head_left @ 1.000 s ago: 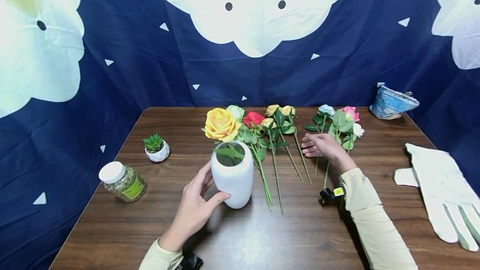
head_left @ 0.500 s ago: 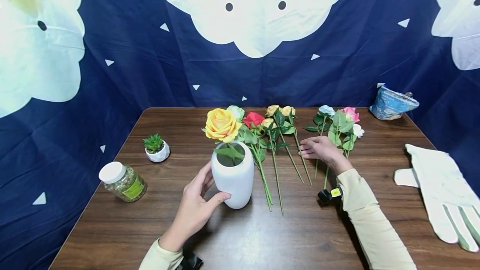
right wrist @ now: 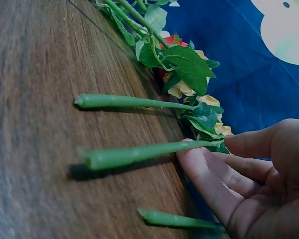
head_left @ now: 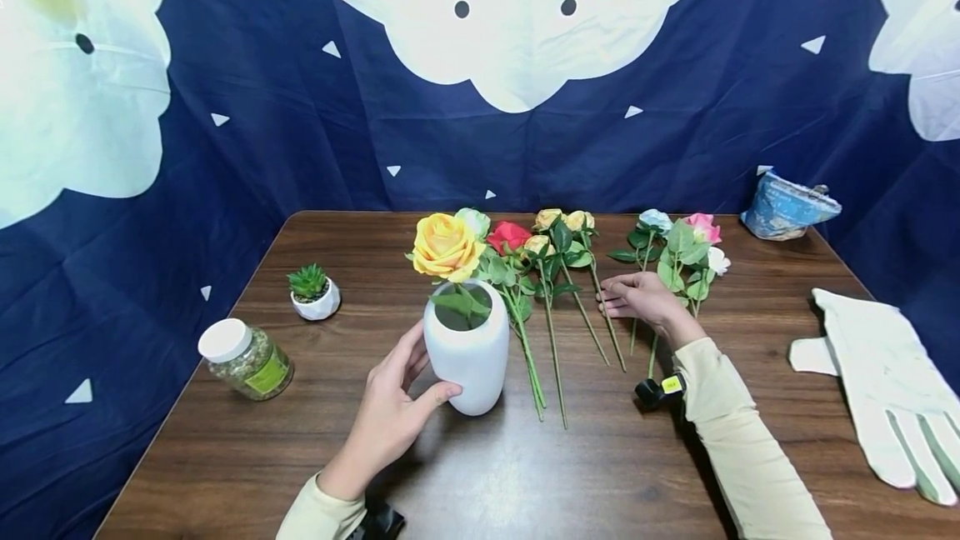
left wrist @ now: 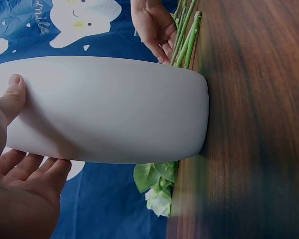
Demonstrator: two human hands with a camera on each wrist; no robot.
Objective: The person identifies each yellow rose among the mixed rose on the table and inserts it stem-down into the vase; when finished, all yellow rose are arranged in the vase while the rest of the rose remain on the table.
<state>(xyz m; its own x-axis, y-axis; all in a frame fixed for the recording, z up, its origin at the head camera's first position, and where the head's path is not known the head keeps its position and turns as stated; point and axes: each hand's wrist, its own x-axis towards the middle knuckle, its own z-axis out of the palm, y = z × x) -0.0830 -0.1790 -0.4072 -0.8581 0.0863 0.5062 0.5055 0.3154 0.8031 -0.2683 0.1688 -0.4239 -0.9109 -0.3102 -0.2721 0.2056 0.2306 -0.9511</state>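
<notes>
Left hand (head_left: pixel 390 411) cupped round near-left side of white vase (head_left: pixel 465 352), thumb and fingers curled on it, near centre of table (head_left: pixel 525 473). Yellow rose (head_left: pixel 444 247) stood in vase, top-heavy; could tip if grip eased. Farther right, right hand (head_left: pixel 637 298) lay loosely open, fingertips (right wrist: pixel 197 162) touching a stem (right wrist: pixel 139 154), not yet pinched; could roll away. Contact seen only in right wrist view; head view showed just hand beside loose roses (head_left: pixel 555 244).

Left hand (left wrist: pixel 20 179) around white vase (left wrist: pixel 104 109), green stems (left wrist: pixel 187 37) beyond.
</notes>
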